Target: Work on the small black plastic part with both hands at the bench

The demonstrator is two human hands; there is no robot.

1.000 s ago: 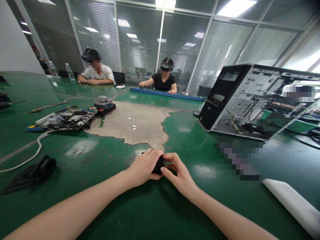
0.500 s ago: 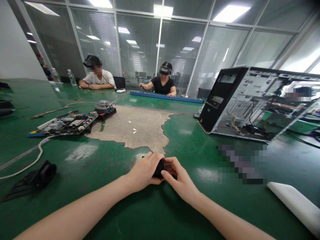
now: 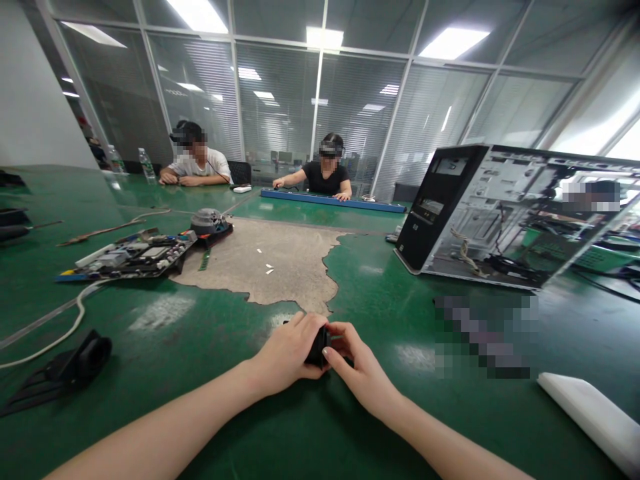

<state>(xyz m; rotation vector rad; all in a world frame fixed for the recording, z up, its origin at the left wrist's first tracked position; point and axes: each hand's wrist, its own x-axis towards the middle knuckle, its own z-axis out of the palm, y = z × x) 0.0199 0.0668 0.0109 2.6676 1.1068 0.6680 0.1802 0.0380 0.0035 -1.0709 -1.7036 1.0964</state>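
Observation:
A small black boxy object (image 3: 317,349) is between my two hands, low over the green table in front of me. My left hand (image 3: 291,347) wraps over it from the left and hides most of it, so its exact kind does not show. With thumb and fingers, my right hand (image 3: 354,357) grips its right edge. Beyond my hands lies a bare tan patch (image 3: 280,260) of tabletop with a few white scraps (image 3: 269,269) on it.
At left are a circuit board (image 3: 137,253), a round cooler (image 3: 209,222), a white cable (image 3: 79,313) and a black plastic part (image 3: 83,363). On the right stand an open computer case (image 3: 450,213) and a white slab (image 3: 585,413). Two people sit across the table, by a blue bar (image 3: 330,200).
The whole view has tipped slightly, so everything sits a little lower. Both hands keep their hold on the black object. The seated person in black has lowered one hand to the blue bar.

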